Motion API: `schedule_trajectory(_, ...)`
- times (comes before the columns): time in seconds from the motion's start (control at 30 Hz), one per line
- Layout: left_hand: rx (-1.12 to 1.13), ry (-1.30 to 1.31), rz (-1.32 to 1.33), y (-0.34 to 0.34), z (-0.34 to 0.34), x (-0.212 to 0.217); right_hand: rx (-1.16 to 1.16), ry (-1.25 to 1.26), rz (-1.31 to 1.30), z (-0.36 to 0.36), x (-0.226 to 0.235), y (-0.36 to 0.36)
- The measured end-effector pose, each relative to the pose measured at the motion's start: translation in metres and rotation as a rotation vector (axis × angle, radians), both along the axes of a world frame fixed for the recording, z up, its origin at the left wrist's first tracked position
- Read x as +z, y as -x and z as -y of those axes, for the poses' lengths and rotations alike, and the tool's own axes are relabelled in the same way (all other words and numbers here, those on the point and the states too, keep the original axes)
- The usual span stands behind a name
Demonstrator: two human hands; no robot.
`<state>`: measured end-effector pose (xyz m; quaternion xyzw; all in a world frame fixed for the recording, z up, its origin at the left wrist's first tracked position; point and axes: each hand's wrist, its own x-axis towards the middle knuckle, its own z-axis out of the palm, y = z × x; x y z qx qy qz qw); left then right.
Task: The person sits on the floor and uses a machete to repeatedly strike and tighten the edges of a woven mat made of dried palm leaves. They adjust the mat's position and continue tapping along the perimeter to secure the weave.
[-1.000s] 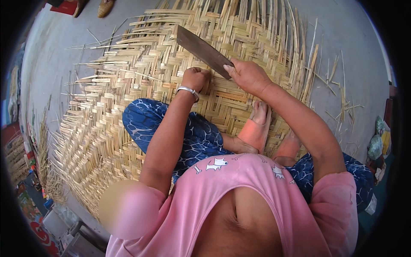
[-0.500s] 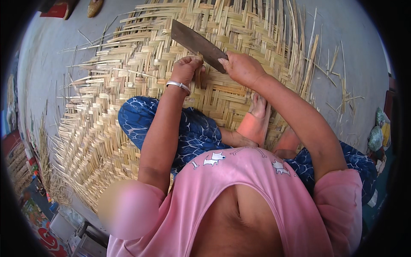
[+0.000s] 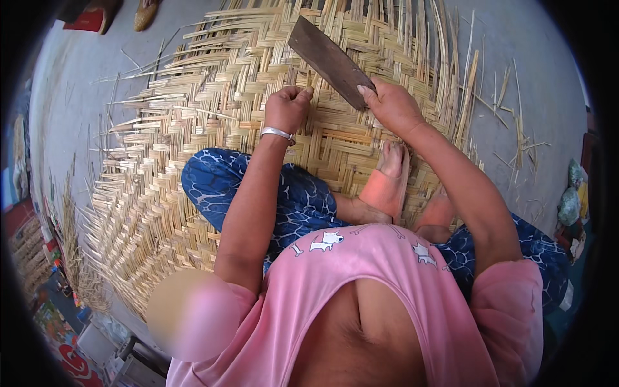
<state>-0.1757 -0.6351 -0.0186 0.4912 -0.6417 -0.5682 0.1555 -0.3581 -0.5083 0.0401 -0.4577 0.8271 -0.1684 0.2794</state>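
cleaver (image 3: 330, 61) handle hidden in right hand (image 3: 393, 106), mat (image 3: 193, 148) top cut off

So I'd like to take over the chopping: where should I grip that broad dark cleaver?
Grip the broad dark cleaver at its near end, where the right hand already wraps it, coming from the right. The flat blade slants up and away over the woven bamboo mat, so that end stays clear of it.

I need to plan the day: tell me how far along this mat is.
Done: the woven mat has a broad, tightly plaited middle. In hand: the right hand holds a broad knife over the weave; the left hand is fisted on the strips. Left: loose strip ends stick out unfinished along the edges.
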Motion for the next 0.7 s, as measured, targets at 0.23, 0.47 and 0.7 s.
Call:
schedule_trajectory(0.23,-0.068,0.207,0.227,0.000,0.006,-0.014,-0.014,-0.030,-0.039,0.003,-0.007,-0.001)
schedule_trajectory(0.47,-0.090,0.242,0.318,0.001,0.006,-0.019,-0.023,-0.028,-0.058,0.004,-0.006,0.000)
schedule_trajectory(0.7,-0.042,-0.071,0.207,0.000,0.004,-0.005,-0.021,-0.016,-0.080,0.003,-0.008,-0.001)
